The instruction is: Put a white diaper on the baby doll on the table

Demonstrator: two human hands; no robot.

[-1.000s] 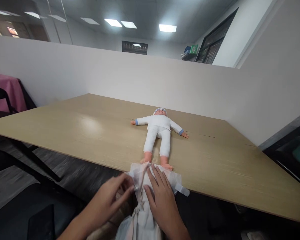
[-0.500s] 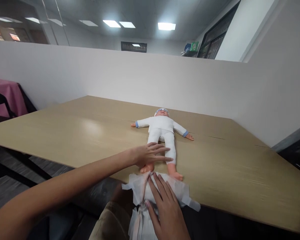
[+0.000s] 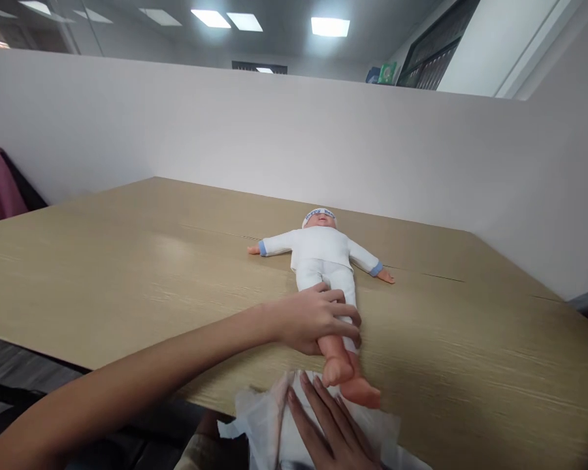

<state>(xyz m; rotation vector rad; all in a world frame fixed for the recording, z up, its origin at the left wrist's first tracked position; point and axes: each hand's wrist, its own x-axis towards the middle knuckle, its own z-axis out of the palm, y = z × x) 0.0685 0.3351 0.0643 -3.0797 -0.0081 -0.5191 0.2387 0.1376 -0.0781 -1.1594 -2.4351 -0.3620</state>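
A baby doll (image 3: pixel 322 245) in a white top and white trousers with blue cuffs lies face up, its feet towards me and its arms spread. My left hand (image 3: pixel 321 320) is wrapped round both lower legs, which are pressed together; the bare feet stick out beyond it. At the near table edge, my right hand (image 3: pixel 330 424) lies flat with fingers stretched on a spread white diaper (image 3: pixel 264 418). The diaper's side tabs splay out left and right. The doll's feet are just above its far end, and whether they touch it I cannot tell.
The doll lies on a wide wooden table (image 3: pixel 127 261). A white partition wall (image 3: pixel 225 130) rises behind it. Pink cloth (image 3: pixel 0 183) hangs at the far left. My knee and dark floor show below the near edge.
My left hand has gone from spread fingers over the legs to a grip round them. The doll's legs have come together. My right hand stays flat on the diaper; the view has shifted.
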